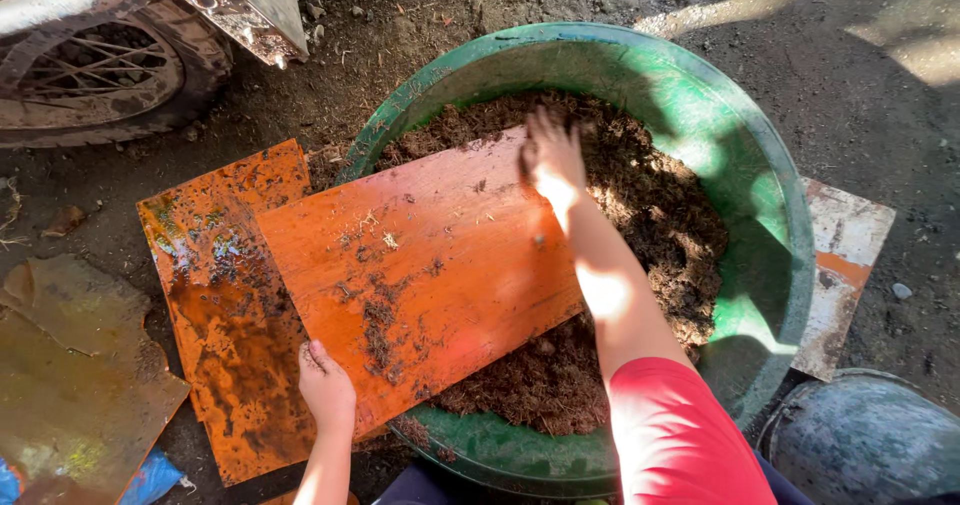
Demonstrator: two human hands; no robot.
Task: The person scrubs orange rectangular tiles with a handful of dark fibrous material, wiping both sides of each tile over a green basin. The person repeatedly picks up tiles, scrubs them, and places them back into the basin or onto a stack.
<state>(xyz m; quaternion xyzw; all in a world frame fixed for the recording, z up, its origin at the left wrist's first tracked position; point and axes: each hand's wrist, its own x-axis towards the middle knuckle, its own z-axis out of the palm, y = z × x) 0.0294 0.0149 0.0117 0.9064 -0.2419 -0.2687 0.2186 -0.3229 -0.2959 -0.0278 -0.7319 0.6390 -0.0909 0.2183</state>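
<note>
Left hand (326,385): clamped on near corner of orange board (425,275) lying across green basin (745,180) rim. Right hand (552,157): fingers spread, resting on board's far edge beside brown fibrous compost (655,205). Best kept tilted, swept inward.

My right hand (552,160) is smeared by motion, so I can't make out its fingers or whether they grip anything. The orange board (430,265) hides part of the brown soil (650,205) and the near-left rim of the green tub (700,115). It also covers some of the second board (225,305). The wheel (90,75) and the grey bucket (865,440) are cut off by the edges.
</note>
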